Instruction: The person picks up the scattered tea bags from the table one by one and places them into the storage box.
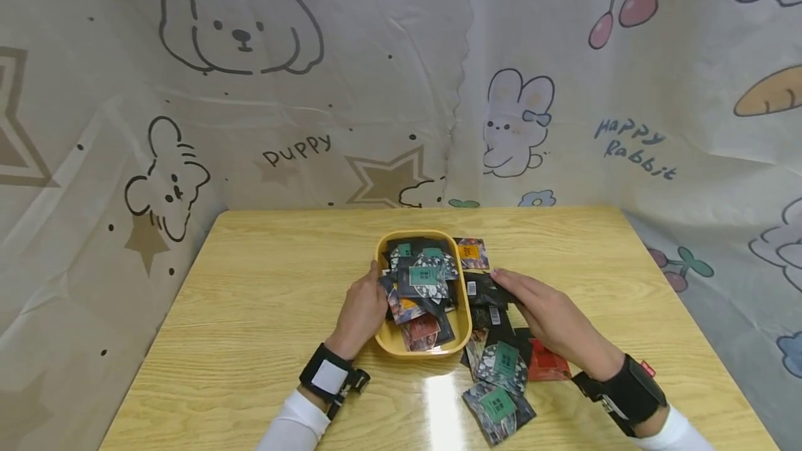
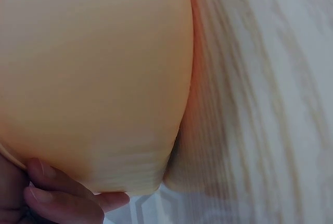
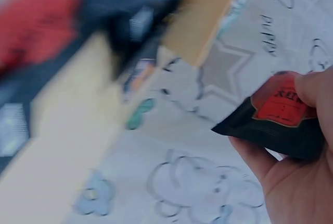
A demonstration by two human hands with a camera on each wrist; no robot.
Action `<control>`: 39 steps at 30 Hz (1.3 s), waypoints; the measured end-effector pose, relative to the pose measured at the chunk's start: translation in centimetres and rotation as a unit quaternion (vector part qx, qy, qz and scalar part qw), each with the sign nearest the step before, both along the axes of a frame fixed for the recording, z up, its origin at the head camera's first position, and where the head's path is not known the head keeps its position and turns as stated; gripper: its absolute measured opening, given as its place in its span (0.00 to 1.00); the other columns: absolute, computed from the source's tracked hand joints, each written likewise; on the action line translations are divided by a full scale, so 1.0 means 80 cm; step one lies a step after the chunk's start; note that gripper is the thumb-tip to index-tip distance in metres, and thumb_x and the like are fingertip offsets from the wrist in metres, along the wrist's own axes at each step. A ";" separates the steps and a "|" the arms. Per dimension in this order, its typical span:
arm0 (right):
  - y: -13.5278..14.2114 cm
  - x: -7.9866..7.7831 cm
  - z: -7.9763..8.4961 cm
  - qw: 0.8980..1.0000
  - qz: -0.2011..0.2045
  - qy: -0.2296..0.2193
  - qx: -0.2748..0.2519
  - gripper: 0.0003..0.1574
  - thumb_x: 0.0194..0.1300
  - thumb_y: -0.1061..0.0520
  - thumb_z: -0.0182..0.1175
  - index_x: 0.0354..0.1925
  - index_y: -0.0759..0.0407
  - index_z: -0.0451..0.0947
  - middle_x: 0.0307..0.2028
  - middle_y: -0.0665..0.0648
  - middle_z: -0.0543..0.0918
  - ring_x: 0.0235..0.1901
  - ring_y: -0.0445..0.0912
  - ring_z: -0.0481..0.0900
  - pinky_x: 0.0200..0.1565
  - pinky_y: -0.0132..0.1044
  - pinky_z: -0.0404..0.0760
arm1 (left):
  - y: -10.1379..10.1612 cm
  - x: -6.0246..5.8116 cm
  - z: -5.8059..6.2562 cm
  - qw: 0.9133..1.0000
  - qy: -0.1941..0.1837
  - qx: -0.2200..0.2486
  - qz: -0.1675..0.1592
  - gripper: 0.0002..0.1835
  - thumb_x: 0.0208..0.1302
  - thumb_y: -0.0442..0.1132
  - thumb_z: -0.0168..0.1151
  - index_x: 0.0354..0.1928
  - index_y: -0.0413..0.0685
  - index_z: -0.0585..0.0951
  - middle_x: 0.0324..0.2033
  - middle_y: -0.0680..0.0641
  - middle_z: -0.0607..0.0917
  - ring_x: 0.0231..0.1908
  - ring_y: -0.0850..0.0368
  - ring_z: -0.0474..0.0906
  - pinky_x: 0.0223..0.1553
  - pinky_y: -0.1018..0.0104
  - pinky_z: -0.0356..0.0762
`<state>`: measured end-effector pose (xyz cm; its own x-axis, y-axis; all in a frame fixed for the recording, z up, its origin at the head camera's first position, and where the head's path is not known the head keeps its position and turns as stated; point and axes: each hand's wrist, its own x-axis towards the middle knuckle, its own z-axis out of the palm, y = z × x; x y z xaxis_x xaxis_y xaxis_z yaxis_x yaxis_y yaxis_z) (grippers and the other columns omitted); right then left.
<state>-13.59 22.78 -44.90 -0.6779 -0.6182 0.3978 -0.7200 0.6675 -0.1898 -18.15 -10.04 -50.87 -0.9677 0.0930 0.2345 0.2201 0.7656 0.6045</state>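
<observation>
Packet [image 3: 283, 112] in right hand [image 1: 551, 313], left hand [image 1: 360, 310] on yellow tub [image 1: 388, 337].

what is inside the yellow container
Inside the yellow container lies a heap of green-, orange- and red-labelled packets. The upper ones cover much of those below, so the full number cannot be told.

Smooth moulded plastic on the tub [image 1: 422, 355], with a soft satin sheen along its side! Beneath it, the table [image 1: 269, 298] shows wood grain under a glossy finish, throwing back a hard white glare. The packets [image 1: 499, 406] look like thin film, plastic or foil, impossible to tell, with a low sheen. Behind, the wrinkled backdrop [image 1: 388, 103] looks like smooth sheeting, faintly shiny; the sleeves [image 1: 294, 423], matt cloth; the wrist straps [image 1: 633, 395], mostly matt.
</observation>
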 end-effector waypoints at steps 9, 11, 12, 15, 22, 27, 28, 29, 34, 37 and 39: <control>-0.074 -0.020 0.015 0.993 0.108 0.056 -0.011 0.41 0.57 0.74 0.44 0.68 0.55 0.56 0.64 0.59 0.63 0.61 0.51 0.60 0.56 0.48 0.67 | 0.007 0.003 0.001 1.000 0.017 0.000 -0.019 0.26 0.63 0.30 0.46 0.63 0.28 0.60 0.44 0.31 0.78 0.26 0.57 0.73 0.22 0.63 0.74; -0.089 -0.020 0.011 0.991 0.124 0.054 -0.002 0.42 0.56 0.74 0.48 0.68 0.55 0.56 0.65 0.59 0.63 0.62 0.50 0.59 0.57 0.49 0.66 | 0.008 0.003 0.002 0.999 0.025 -0.001 -0.020 0.26 0.62 0.30 0.46 0.62 0.28 0.61 0.42 0.31 0.79 0.28 0.55 0.74 0.24 0.60 0.75; -0.096 -0.019 0.010 0.990 0.130 0.050 0.003 0.43 0.56 0.74 0.49 0.68 0.54 0.55 0.65 0.58 0.62 0.62 0.50 0.59 0.57 0.49 0.65 | 0.009 0.002 0.001 0.999 0.028 -0.002 -0.020 0.26 0.62 0.30 0.47 0.62 0.28 0.61 0.42 0.31 0.79 0.29 0.54 0.75 0.25 0.59 0.76; -0.110 -0.018 0.001 0.989 0.139 0.038 0.025 0.46 0.56 0.72 0.56 0.69 0.53 0.54 0.66 0.58 0.61 0.63 0.49 0.57 0.58 0.49 0.64 | 0.011 0.002 0.001 0.999 0.037 -0.006 -0.021 0.26 0.61 0.29 0.48 0.61 0.27 0.62 0.41 0.31 0.79 0.33 0.50 0.77 0.29 0.55 0.78; -0.118 -0.010 -0.021 0.983 0.140 -0.039 0.114 0.50 0.59 0.30 0.52 0.71 0.47 0.46 0.71 0.57 0.46 0.67 0.54 0.44 0.61 0.63 0.48 | 0.013 0.001 0.001 0.999 0.031 -0.006 -0.019 0.25 0.61 0.30 0.47 0.61 0.28 0.63 0.43 0.32 0.79 0.38 0.49 0.77 0.34 0.53 0.78; -0.106 -0.009 -0.023 0.982 0.111 -0.074 0.130 0.62 0.49 0.19 0.48 0.72 0.44 0.41 0.71 0.54 0.41 0.67 0.56 0.41 0.60 0.66 0.45 | 0.011 0.001 0.002 1.000 0.023 -0.007 -0.016 0.25 0.63 0.30 0.47 0.62 0.28 0.62 0.44 0.31 0.78 0.37 0.51 0.77 0.33 0.54 0.78; -0.101 -0.009 -0.023 0.983 0.104 -0.077 0.132 0.63 0.48 0.19 0.49 0.72 0.44 0.40 0.72 0.54 0.40 0.67 0.56 0.40 0.60 0.65 0.44 | 0.011 0.001 0.002 1.000 0.018 -0.007 -0.014 0.25 0.63 0.31 0.46 0.62 0.28 0.61 0.44 0.31 0.78 0.36 0.51 0.76 0.32 0.54 0.78; -0.095 -0.009 -0.022 0.983 0.097 -0.080 0.133 0.63 0.48 0.18 0.49 0.72 0.43 0.40 0.72 0.54 0.40 0.67 0.56 0.40 0.60 0.65 0.44 | 0.010 0.001 0.002 1.000 0.014 -0.008 -0.013 0.25 0.63 0.31 0.46 0.62 0.29 0.61 0.44 0.31 0.79 0.34 0.52 0.76 0.31 0.55 0.77; -0.054 -0.006 -0.019 0.987 0.059 -0.095 0.117 0.65 0.45 0.21 0.56 0.72 0.45 0.43 0.71 0.56 0.41 0.67 0.55 0.37 0.61 0.63 0.41 | 0.007 0.001 0.001 1.000 0.004 -0.011 -0.005 0.25 0.64 0.31 0.46 0.63 0.30 0.61 0.38 0.34 0.80 0.26 0.56 0.72 0.23 0.60 0.73; -0.027 0.003 -0.024 0.988 0.028 -0.105 0.106 0.66 0.43 0.23 0.60 0.71 0.45 0.44 0.71 0.56 0.42 0.67 0.54 0.38 0.61 0.63 0.43 | 0.004 0.000 0.002 1.000 0.002 -0.016 -0.002 0.25 0.64 0.32 0.46 0.63 0.30 0.61 0.36 0.36 0.80 0.25 0.57 0.71 0.23 0.61 0.72; -0.013 0.011 -0.031 0.988 0.014 -0.113 0.104 0.66 0.42 0.24 0.61 0.71 0.44 0.45 0.71 0.56 0.42 0.67 0.55 0.40 0.60 0.64 0.45 | 0.001 0.000 0.003 1.000 0.000 -0.018 -0.001 0.25 0.65 0.32 0.46 0.63 0.29 0.61 0.37 0.35 0.80 0.26 0.56 0.71 0.24 0.61 0.73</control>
